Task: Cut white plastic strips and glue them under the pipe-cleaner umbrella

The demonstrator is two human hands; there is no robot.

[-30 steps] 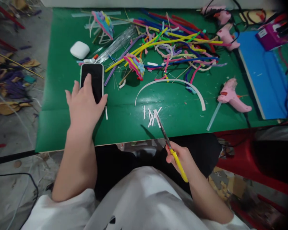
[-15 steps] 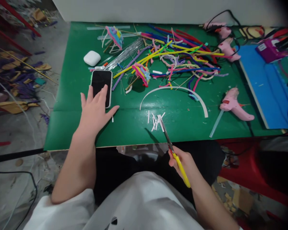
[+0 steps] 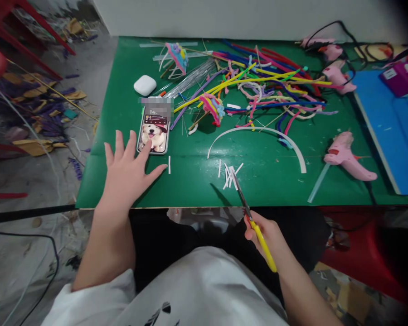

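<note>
We see the left hand (image 3: 127,174) lying flat on the green table mat (image 3: 190,190), at about 8 o'clock on the table. It is open, with all its fingers spread wide. One fingertip reaches onto the bottom edge of a flat phone (image 3: 154,129) with a white rim. The phone lies at 1 o'clock from the hand. Its screen is lit and shows a picture of a happy dog.

The right hand (image 3: 265,233) is down at 5 o'clock, off the table edge and over the lap. It is closed tight around the yellow handles of a pair of scissors (image 3: 248,210). The thin metal blades look almost shut and point up to 11 o'clock. Their tips are over a little heap of short white cut strips (image 3: 229,174). We cannot tell if the tips touch the strips.

At 12 o'clock from that heap lies a long white strip bent like a rainbow (image 3: 258,132). Past it is a big messy pile of fuzzy bendy sticks in many colours (image 3: 268,83). A small bright toy umbrella made of those sticks (image 3: 212,106) is near the phone, at its 2 o'clock. A round white earbud case (image 3: 144,84) sits at 11 o'clock from the phone. A pink glue gun (image 3: 347,156) lies at 3 o'clock, well apart from both hands.
</note>
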